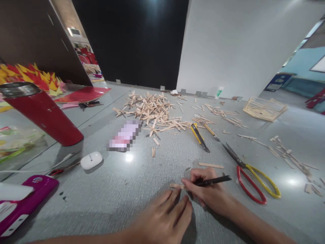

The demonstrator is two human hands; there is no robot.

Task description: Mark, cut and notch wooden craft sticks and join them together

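Note:
My left hand (169, 213) is low in the middle, its fingertips pressing a wooden popsicle stick (175, 185) against the table. My right hand (209, 188) grips a slim black pen (214, 181) like a writing tool; its tip is hidden behind the fingers, close to the stick. Just beyond my right hand lies another popsicle stick (211, 165). To the right rest scissors (245, 165) with one red and one yellow handle, blades spread. A yellow-and-black box cutter (200, 137) and a thin craft knife (212, 132) lie farther back.
A heap of popsicle sticks (151, 108) covers the table's back middle. Cut pieces (286, 152) are strewn right, near a small stick frame (265, 109). Leftward are a phone (125, 135), white mouse (91, 160), red flask (48, 115) and purple glue gun (30, 196). Upright panels (228, 47) stand behind.

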